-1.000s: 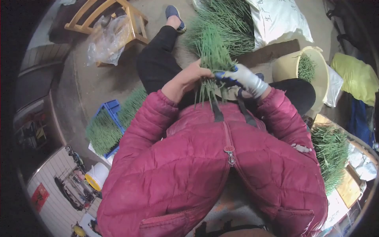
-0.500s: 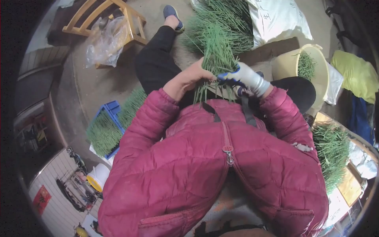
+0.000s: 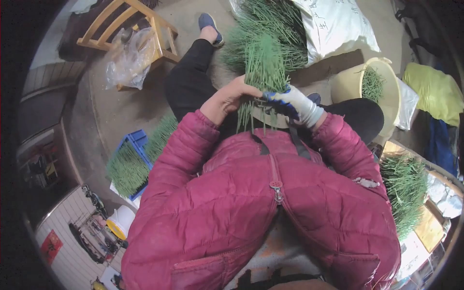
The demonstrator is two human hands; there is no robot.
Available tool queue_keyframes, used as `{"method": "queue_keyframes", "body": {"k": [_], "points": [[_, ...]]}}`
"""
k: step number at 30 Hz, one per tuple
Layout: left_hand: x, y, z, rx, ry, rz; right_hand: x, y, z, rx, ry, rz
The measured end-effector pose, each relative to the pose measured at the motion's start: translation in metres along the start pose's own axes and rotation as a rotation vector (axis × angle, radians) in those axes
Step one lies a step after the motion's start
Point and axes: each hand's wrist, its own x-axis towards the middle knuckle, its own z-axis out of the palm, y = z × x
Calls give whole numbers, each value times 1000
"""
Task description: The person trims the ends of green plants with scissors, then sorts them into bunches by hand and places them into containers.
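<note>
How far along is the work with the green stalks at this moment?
Probably partway. Looks done: the stalks packed closely in the blue crate, though I cannot be certain. In hand: a bunch, held in the bare left hand with the gloved right hand at its lower part. Seemingly left: the loose heap beside the white sack. How many bunches remain cannot be told.

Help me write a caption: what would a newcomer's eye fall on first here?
Probably the magenta jacket, filling the lower middle. Next, above it, green stalks held between the bare left hand and gloved right hand. At the top, a green heap lies beside a white sack.
</note>
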Motion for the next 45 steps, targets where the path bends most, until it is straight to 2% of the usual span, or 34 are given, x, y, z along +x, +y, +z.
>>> {"method": "queue_keyframes", "body": {"k": [2, 3, 6, 9, 11, 12, 14, 15, 17, 18, 20, 24, 27, 30, 33, 36, 38, 39, 41, 42, 45], "points": [[-1, -4, -9, 3, -34, -79, -15, -10, 18, -542, 98, -15], [-3, -5, -13, 6, -42, -107, -19, -15, 21, -669, 125, -18], [-1, 4, -17, -100, -75, -98, -17, -45, 14, -772, 110, -35], [4, 8, -12, 76, 15, -108, -9, -56, -9, -839, 58, -32], [5, 3, -6, -50, 67, -121, 6, -59, -51, 576, -116, 630], [5, 3, -5, -82, 82, -122, 8, -60, -57, 939, -158, 779], [1, 6, -8, -15, 40, -159, -5, -55, -37, -333, -122, 202], [-2, 8, -10, 4, 30, -174, -11, -54, -29, -636, -104, 42], [-10, 18, -14, 71, -40, -132, -26, -67, -14, -881, 238, -93], [-12, 22, -18, 87, -58, -118, -32, -77, -11, -943, 324, -128], [-11, 26, -32, 36, -77, -14, -42, -102, -18, -743, 359, -287], [-1, 24, -21, 71, -10, 14, -44, -92, 4, -799, 285, -549], [4, 25, 2, 193, 62, 98, -31, -62, 35, -829, 100, -352], [-4, 25, 3, 217, 77, 6, -16, -40, 35, -695, 103, -279], [-10, 32, -28, 146, 68, -11, -38, -75, 29, -919, 322, -289], [-5, 33, -41, -69, 43, 135, -38, -96, -11, -775, 404, -501], [5, 27, -29, -65, -18, 146, -44, -91, -12, -1407, 76, -738], [9, 25, -23, -64, -30, 153, -44, -85, -8, -1563, -23, -793], [12, 20, -12, -288, -257, 45, -41, -65, 11, -1496, -15, -701], [12, 16, -9, -346, -308, 15, -41, -53, 18, -1474, -15, -673], [8, 1, -8, -300, -303, 107, -47, -22, 28, -1300, -77, -398]]}}
